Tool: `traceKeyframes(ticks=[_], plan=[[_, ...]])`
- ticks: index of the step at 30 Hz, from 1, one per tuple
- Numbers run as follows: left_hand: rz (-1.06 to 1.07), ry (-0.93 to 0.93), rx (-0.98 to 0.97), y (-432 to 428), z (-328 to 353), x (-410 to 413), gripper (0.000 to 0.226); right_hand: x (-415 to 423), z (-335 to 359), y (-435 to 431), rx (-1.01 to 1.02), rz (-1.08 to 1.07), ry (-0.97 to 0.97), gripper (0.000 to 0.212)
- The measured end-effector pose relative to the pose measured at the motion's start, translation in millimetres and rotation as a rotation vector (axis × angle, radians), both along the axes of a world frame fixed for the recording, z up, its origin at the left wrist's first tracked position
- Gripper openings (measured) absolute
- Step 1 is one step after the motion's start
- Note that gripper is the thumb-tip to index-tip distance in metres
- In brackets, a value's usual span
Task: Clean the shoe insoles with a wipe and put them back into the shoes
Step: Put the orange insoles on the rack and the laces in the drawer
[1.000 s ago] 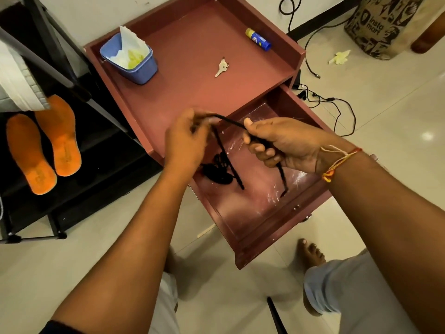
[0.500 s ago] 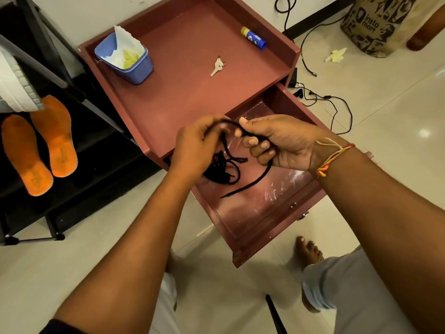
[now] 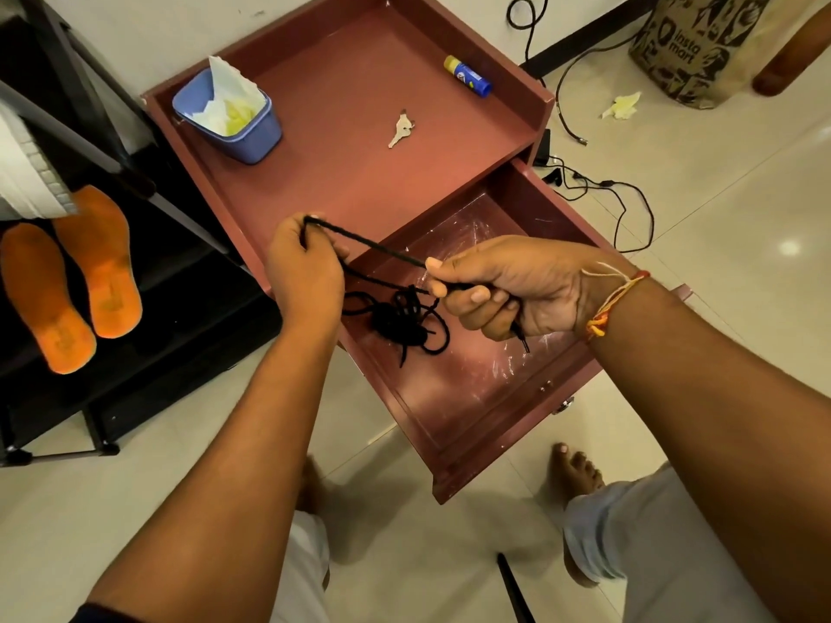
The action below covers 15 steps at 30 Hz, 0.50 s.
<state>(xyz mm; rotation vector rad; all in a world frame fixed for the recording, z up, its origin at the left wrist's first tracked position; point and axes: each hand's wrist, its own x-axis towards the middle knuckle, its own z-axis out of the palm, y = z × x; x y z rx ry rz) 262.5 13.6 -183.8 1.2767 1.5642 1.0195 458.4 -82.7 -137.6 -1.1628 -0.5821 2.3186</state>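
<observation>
Both hands are now farther apart than half a second ago, stretching the black lace (image 3: 382, 248) taut between them. The left hand (image 3: 306, 274) pinches one end and the right hand (image 3: 508, 292) grips the other, above the open drawer (image 3: 485, 451). Two orange insoles (image 3: 108, 272) lie on the black rack (image 3: 189, 335) at left.

white shoe (image 3: 22, 173) cropped left, bag (image 3: 692, 47) cropped above

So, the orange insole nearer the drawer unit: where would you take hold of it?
Probably pinch the insole at its near end, coming from the open front of the rack: it lies flat and thin, with its far end against a white item.
</observation>
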Motion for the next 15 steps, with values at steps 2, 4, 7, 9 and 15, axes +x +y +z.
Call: traceKeyframes(ticks=[2, 4, 7, 9, 15], plan=[[0.029, -0.014, 0.002, -1, 0, 1, 0.03, 0, 0, 0, -0.018, 0.015, 0.013, 0.027], [0.047, -0.026, 0.003, 1, -1, 1, 0.028, 0, 0, -1, -0.012, 0.047, 0.011, 0.027], [-0.044, 0.049, 0.003, 1, -5, 2, 0.023, -1, 3, -1, 0.044, -0.002, 0.171, 0.028], [-0.173, 0.153, -0.015, -2, -7, 4, 0.017, 4, 5, 0, 0.096, -0.118, 0.421, 0.029], [-0.999, 0.555, 0.012, -43, 4, 23, 0.027, 14, -1, 12, 0.243, -0.717, 0.795, 0.03]])
